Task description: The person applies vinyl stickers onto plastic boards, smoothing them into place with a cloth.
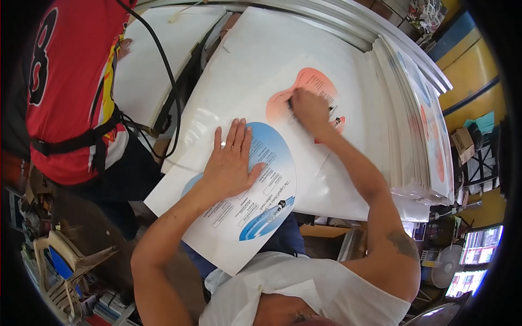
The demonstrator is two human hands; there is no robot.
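Observation:
My left hand (pixel 231 163) lies flat, fingers stretched, on a white sheet printed with a blue oval (pixel 274 146) and small text. That sheet is on the near side of the worktable and hangs over its edge toward my body. My right hand (pixel 310 111) is closed in a fist over an orange curved print (pixel 315 79) farther up the same white surface. Dark bits show at the edges of the fist, but what it holds is hidden. A small red-and-black printed patch (pixel 338 124) shows beside my right wrist.
A thick stack of printed sheets (pixel 402 119) stands at the right of the table. At left, a person in a red jersey (pixel 76 92) stands by another white surface (pixel 157 43); a black cable (pixel 163 60) hangs between. A plastic chair (pixel 62 266) and a fan (pixel 448 266) are lower down.

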